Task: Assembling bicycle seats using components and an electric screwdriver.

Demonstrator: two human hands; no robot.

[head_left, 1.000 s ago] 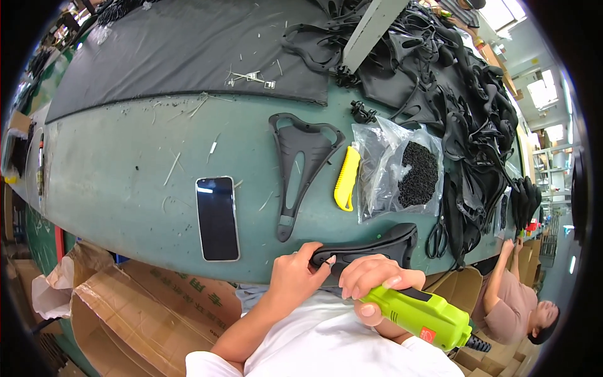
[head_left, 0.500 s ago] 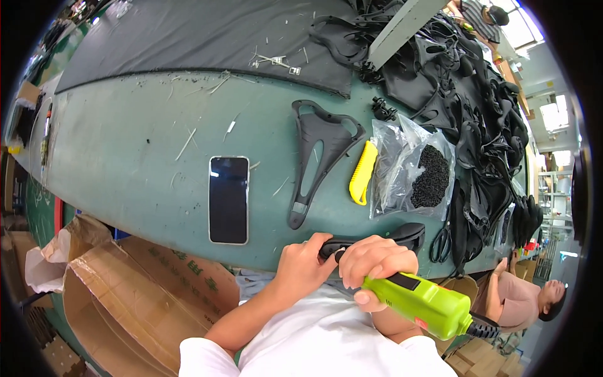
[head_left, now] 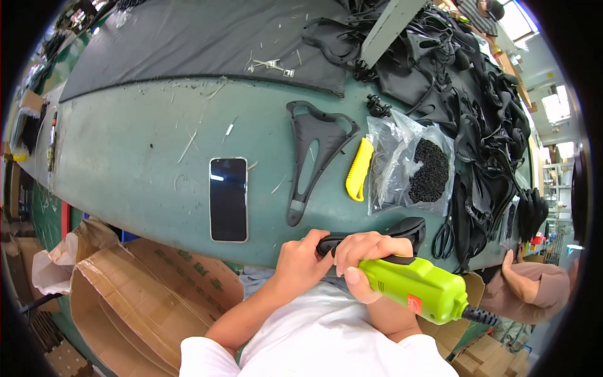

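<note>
At the table's near edge, my left hand [head_left: 300, 261] grips one end of a black bicycle saddle [head_left: 409, 230], which lies partly hidden under my hands. My right hand [head_left: 364, 261] is wrapped round a lime-green corded power tool [head_left: 418, 286], its front end at the saddle and its tip covered by my fingers. Just beyond my hands lies a black saddle shell [head_left: 303, 132] with long cutouts. Beside that shell are a yellow-handled utility knife [head_left: 360, 169] and a clear plastic bag [head_left: 389, 179] holding small black pieces [head_left: 430, 173].
A phone [head_left: 228, 200] lies left of the shell. Black scissors [head_left: 443, 239] rest near a large pile of black saddle parts [head_left: 477, 132] on the right. Behind are a dark padded mat [head_left: 188, 44] and a metal post [head_left: 392, 31]. Cardboard boxes [head_left: 138, 301] stand lower left; a person [head_left: 527, 289] is at right.
The power tool's rear end has swung slightly left and up, with my right hand rolled a little. The person at the right has shifted lower. The whole view has turned slightly.
</note>
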